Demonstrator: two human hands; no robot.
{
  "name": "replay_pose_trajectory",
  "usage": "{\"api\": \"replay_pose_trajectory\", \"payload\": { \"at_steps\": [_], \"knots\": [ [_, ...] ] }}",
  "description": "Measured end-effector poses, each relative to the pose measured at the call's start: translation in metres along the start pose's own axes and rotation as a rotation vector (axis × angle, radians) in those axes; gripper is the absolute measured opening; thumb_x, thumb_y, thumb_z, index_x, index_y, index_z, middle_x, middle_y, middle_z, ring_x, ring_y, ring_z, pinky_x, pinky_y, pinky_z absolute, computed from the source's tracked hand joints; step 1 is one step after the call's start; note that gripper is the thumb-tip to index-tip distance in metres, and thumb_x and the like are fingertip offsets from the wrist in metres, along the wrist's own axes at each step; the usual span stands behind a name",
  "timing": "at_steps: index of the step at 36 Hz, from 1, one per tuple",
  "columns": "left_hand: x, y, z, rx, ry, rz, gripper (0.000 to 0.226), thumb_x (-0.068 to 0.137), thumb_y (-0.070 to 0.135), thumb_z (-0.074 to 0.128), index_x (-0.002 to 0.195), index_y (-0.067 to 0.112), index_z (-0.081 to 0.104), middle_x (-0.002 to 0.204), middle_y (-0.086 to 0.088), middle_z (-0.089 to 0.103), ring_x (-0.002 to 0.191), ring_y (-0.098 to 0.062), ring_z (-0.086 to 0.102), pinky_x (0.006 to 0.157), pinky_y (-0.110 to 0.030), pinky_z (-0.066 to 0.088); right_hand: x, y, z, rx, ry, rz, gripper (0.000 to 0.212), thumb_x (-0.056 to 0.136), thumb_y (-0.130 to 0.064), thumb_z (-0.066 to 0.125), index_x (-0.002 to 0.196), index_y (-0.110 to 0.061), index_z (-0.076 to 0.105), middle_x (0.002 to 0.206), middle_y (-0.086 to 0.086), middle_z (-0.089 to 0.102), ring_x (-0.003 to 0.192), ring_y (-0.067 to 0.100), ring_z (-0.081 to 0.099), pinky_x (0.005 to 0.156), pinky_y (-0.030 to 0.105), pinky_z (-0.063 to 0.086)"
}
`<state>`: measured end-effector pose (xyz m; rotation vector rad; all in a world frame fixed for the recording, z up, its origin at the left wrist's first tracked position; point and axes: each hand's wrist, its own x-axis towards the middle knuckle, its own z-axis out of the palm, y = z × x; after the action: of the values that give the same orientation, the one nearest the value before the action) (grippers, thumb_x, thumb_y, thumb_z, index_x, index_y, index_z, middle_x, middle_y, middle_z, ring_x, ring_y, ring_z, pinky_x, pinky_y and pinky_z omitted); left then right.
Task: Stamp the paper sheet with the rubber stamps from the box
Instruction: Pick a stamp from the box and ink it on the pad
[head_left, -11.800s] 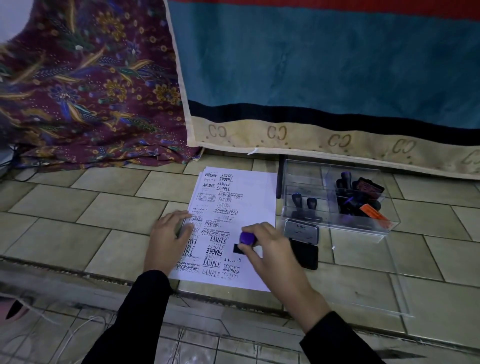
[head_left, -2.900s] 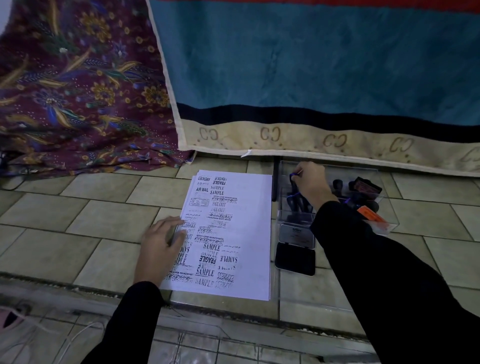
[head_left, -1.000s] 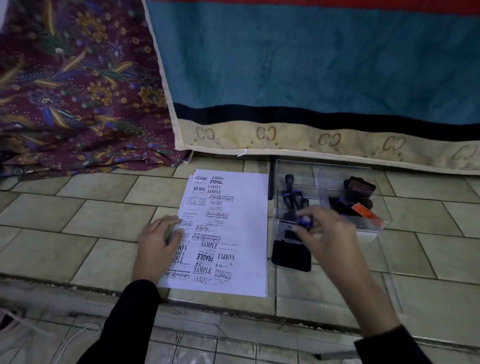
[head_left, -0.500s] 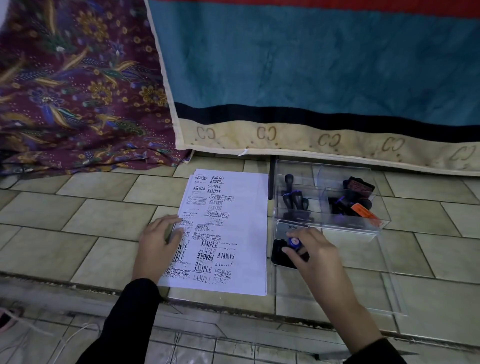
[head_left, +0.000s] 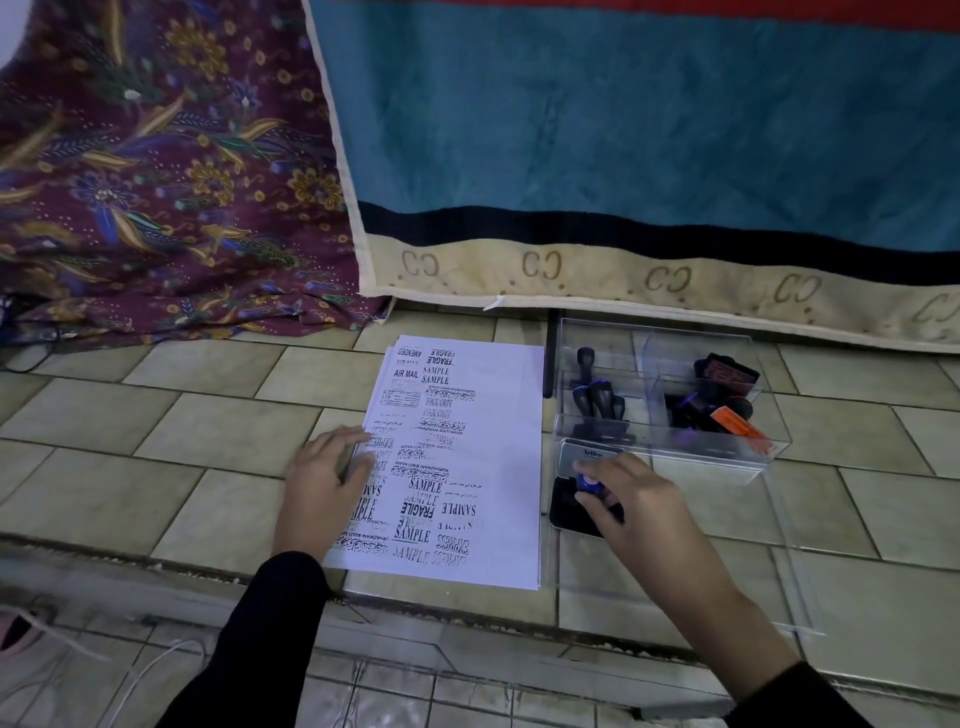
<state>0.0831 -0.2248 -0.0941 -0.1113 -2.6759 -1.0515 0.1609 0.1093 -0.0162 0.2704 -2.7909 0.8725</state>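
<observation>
One blue-topped stamp (head_left: 589, 483) sits on the ink pad (head_left: 569, 506), pinched by the right hand (head_left: 631, 512). Left of it lies the paper sheet (head_left: 493, 457), the left hand (head_left: 324, 483) spread flat on its left edge. The clear box (head_left: 670, 452), far right, has two compartments of stamps.

Stamp pressed on the ink pad, paper held flat

A blue-topped stamp (head_left: 589, 483) is gripped by the right hand (head_left: 631, 501) on the ink pad (head_left: 563, 506); the paper sheet (head_left: 483, 441) is pinned by the left hand (head_left: 324, 480).

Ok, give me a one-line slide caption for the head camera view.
Right hand presses a blue-topped stamp onto the ink pad while the left hand steadies the paper sheet.
</observation>
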Motion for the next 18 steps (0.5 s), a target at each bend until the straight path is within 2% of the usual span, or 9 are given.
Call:
{"api": "replay_pose_trajectory", "payload": {
  "at_steps": [2, 4, 6, 11, 13, 15, 16, 18],
  "knots": [
    [0.000, 0.001, 0.000, 0.007, 0.003, -0.004, 0.027, 0.090, 0.028, 0.060, 0.112, 0.015, 0.069, 0.119, 0.003, 0.066, 0.114, -0.021, 0.058, 0.103, -0.045, 0.044, 0.006, -0.005, 0.000, 0.005, -0.009, -0.008, 0.021, 0.080, -0.013, 0.072, 0.100, -0.014, 0.069, 0.090, -0.002, 0.061, 0.067, 0.007, 0.057, 0.068, 0.024, 0.054],
    [0.000, 0.002, -0.001, 0.013, 0.001, -0.009, 0.032, 0.089, 0.034, 0.057, 0.112, 0.016, 0.069, 0.119, 0.004, 0.066, 0.114, -0.020, 0.057, 0.103, -0.044, 0.043, 0.013, -0.015, 0.004, 0.031, -0.008, -0.042, 0.018, 0.079, -0.012, 0.073, 0.096, -0.013, 0.068, 0.092, -0.002, 0.063, 0.068, 0.009, 0.061, 0.069, 0.020, 0.051],
    [0.000, 0.003, -0.001, 0.016, 0.001, -0.008, 0.034, 0.088, 0.036, 0.056, 0.112, 0.016, 0.069, 0.119, 0.004, 0.066, 0.113, -0.020, 0.057, 0.103, -0.044, 0.043, 0.021, -0.028, 0.012, 0.064, -0.026, -0.093, 0.024, 0.078, -0.011, 0.073, 0.101, -0.012, 0.068, 0.096, -0.001, 0.064, 0.072, 0.010, 0.064, 0.072, 0.016, 0.048],
    [0.001, 0.002, 0.000, 0.013, 0.009, -0.010, 0.021, 0.092, 0.023, 0.064, 0.111, 0.017, 0.069, 0.119, 0.007, 0.065, 0.114, -0.020, 0.056, 0.103, -0.043, 0.043, 0.045, -0.053, 0.037, 0.148, -0.078, -0.161, 0.026, 0.086, -0.013, 0.064, 0.113, -0.012, 0.063, 0.102, 0.003, 0.060, 0.080, 0.016, 0.063, 0.077, 0.022, 0.050],
    [0.000, 0.002, 0.001, 0.016, 0.017, -0.008, 0.019, 0.092, 0.017, 0.066, 0.111, 0.017, 0.069, 0.119, 0.007, 0.064, 0.114, -0.020, 0.056, 0.103, -0.042, 0.043, 0.053, -0.059, 0.044, 0.145, -0.087, -0.163, 0.026, 0.089, -0.015, 0.061, 0.115, -0.013, 0.061, 0.106, 0.002, 0.059, 0.083, 0.017, 0.063, 0.077, 0.016, 0.046],
    [-0.001, 0.003, 0.001, 0.017, 0.023, -0.013, 0.020, 0.092, 0.016, 0.066, 0.111, 0.016, 0.069, 0.119, 0.005, 0.065, 0.114, -0.020, 0.056, 0.102, -0.040, 0.043, 0.058, -0.061, 0.049, 0.107, -0.096, -0.159, 0.027, 0.091, -0.018, 0.058, 0.118, -0.014, 0.059, 0.108, 0.001, 0.057, 0.087, 0.017, 0.062, 0.073, 0.003, 0.035],
    [0.000, 0.003, 0.001, 0.018, 0.023, -0.014, 0.020, 0.092, 0.016, 0.066, 0.112, 0.016, 0.069, 0.120, 0.005, 0.065, 0.114, -0.020, 0.056, 0.102, -0.040, 0.043, 0.060, -0.061, 0.051, 0.098, -0.104, -0.156, 0.027, 0.092, -0.018, 0.057, 0.118, -0.014, 0.059, 0.109, 0.001, 0.057, 0.088, 0.017, 0.061, 0.072, 0.003, 0.034],
    [0.000, 0.002, 0.001, 0.019, 0.020, -0.011, 0.020, 0.092, 0.016, 0.066, 0.112, 0.016, 0.069, 0.120, 0.004, 0.065, 0.115, -0.020, 0.056, 0.103, -0.040, 0.043, 0.063, -0.061, 0.054, 0.100, -0.122, -0.157, 0.028, 0.092, -0.018, 0.057, 0.119, -0.013, 0.058, 0.109, 0.003, 0.056, 0.089, 0.020, 0.061, 0.076, 0.018, 0.045]
  ]
}}
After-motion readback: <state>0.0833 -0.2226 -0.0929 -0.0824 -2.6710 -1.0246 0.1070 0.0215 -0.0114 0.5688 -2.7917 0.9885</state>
